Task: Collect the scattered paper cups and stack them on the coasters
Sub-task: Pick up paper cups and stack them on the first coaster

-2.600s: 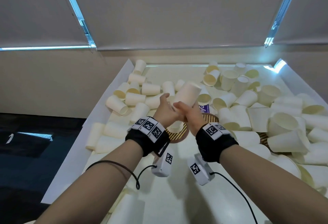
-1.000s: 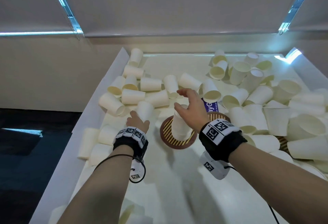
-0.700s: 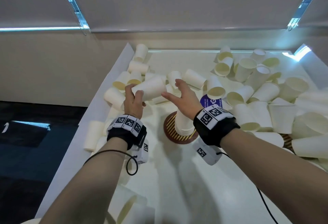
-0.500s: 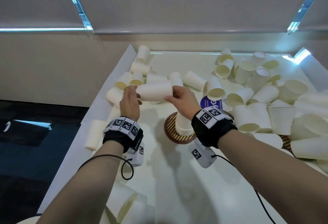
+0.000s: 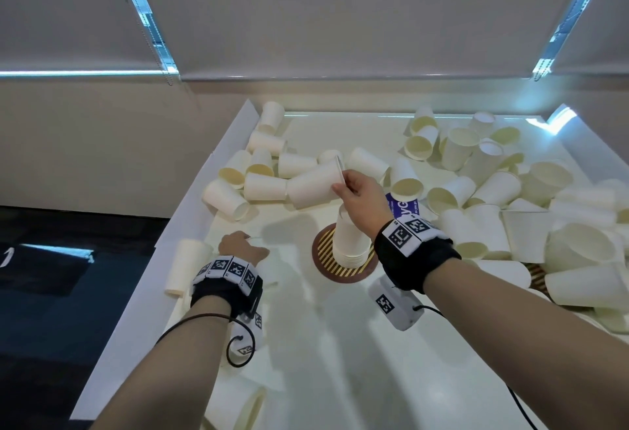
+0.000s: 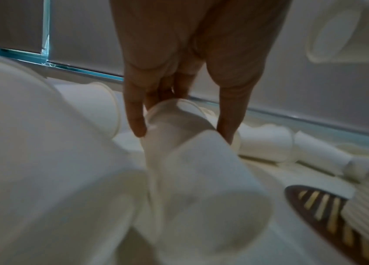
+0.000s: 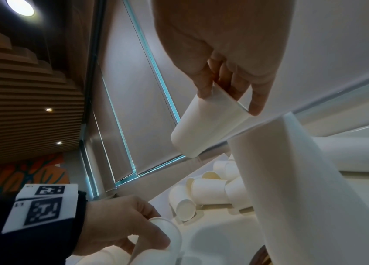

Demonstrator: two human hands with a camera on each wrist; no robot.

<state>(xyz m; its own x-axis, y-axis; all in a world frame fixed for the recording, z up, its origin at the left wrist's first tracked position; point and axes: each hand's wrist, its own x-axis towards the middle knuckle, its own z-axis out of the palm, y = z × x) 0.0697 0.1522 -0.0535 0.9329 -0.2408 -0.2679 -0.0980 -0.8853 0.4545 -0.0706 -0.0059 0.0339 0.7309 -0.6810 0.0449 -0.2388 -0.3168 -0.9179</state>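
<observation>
A tall stack of upturned paper cups (image 5: 350, 242) stands on a round striped coaster (image 5: 325, 252) mid-table. My right hand (image 5: 354, 191) is just above the stack. It pinches the rim of a white paper cup (image 5: 313, 186) that lies sideways in the air, base pointing left; the right wrist view shows this held cup (image 7: 208, 125) too. My left hand (image 5: 243, 247) is low at the table's left side. Its fingers (image 6: 134, 122) grip the rim end of another cup (image 6: 179, 129) lying on the table.
Loose cups lie in a heap at the back left (image 5: 265, 177) and a bigger one on the right (image 5: 510, 208), which half buries a second coaster (image 5: 537, 273). The table's left edge (image 5: 163, 259) drops to dark floor. More cups lie near me (image 5: 238, 405).
Half a second ago both hands held the sideways cup. Now my left hand has let go and dropped to a cup on the table at the left; my right hand holds the first cup alone.
</observation>
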